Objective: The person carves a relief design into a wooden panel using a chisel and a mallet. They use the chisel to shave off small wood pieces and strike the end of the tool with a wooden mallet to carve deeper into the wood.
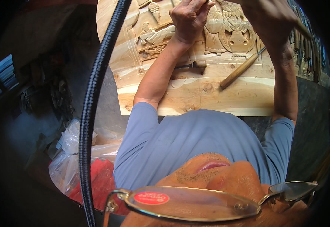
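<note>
Beneath left hand (190,19): pale wooden panel (176,99), relief-carved.

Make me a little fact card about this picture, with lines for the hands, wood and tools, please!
Left hand: curled, near the top edge; what it holds is unclear
Right hand: blurred, around a wooden handle
Wood: carved panel
Lying on it: long-handled tool, short-handled tool
Far right: row of tools
</note>
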Demonstrator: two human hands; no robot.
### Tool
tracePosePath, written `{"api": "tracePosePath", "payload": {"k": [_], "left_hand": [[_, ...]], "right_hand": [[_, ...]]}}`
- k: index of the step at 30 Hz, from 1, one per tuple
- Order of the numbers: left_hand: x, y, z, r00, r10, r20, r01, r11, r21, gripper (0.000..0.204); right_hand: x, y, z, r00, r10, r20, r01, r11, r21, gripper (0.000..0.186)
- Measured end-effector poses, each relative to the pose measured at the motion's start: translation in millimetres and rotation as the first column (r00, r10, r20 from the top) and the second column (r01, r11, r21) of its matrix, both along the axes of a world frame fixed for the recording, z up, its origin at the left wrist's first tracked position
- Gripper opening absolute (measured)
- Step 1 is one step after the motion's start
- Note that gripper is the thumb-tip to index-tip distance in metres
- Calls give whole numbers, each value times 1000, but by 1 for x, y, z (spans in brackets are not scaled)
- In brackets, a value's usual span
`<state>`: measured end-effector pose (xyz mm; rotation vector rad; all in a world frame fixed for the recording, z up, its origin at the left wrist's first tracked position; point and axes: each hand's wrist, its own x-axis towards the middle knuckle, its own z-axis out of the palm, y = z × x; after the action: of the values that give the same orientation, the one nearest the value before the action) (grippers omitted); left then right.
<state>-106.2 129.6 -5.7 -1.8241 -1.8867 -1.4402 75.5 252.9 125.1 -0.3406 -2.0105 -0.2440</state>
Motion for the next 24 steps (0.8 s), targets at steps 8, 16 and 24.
{"api": "tracePosePath", "payload": {"k": [8, 16, 24], "left_hand": [[11, 6, 21, 997, 57, -46, -52, 994, 97, 15], [11, 4, 5, 879, 59, 472, -80, 997, 24, 12], [9, 2, 6, 896, 27, 442, -20, 1000, -20, 15]], "right_hand": [[-5, 13, -10, 1000, -27, -3, 27, 995, 93, 56], [-6, 9, -2, 999, 12, -47, -12, 1000, 2, 55], [-7, 9, 0, 999, 26, -37, -27, 999, -17, 54]]}}
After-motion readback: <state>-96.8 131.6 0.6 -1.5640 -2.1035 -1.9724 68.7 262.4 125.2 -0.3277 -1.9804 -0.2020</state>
